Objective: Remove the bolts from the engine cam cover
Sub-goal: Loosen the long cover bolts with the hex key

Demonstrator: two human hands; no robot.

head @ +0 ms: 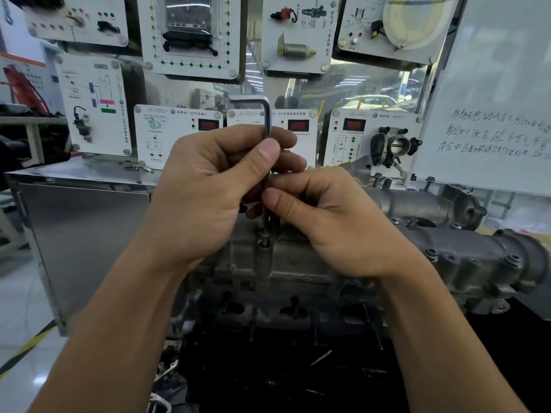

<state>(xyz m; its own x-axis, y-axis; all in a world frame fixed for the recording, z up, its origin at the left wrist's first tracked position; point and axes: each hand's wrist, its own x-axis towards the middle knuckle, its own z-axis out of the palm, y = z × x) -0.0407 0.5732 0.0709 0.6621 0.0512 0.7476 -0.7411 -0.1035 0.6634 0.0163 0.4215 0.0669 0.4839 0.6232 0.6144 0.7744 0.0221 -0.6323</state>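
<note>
- Left hand [208, 186], centre-left of frame: fingers curled round the upper shaft of the hex key [267, 120], thumb pad flat against it
- Hex key stands near upright at frame centre, short arm at the top pointing left (long end down, so a spinning grip with little leverage, I judge)
- Bolt [264, 237] just below centre, under the key's tip; head appears raised a little above its boss with some shank showing; the seating of tip in socket is partly hidden
- Right hand [328, 225], centre-right: thumb and forefinger pinch the lower shaft just above the bolt, other fingers loosely curled
- Risk: a key leaning off the bolt's axis could ride out and round the socket; two hands high on a thin shaft make that lean easy
- Risk: once free, the bolt could slip off the tip and fall into the dark recesses at lower centre
- Cam cover [298, 263], centre to lower centre: dull grey cast metal, grimy; the bolt sits in a tall rounded boss on it
- Dark-headed bolts [430, 253] at right sit flush on the neighbouring grey casting [477, 257]; whether they belong to the cover I cannot tell
</note>
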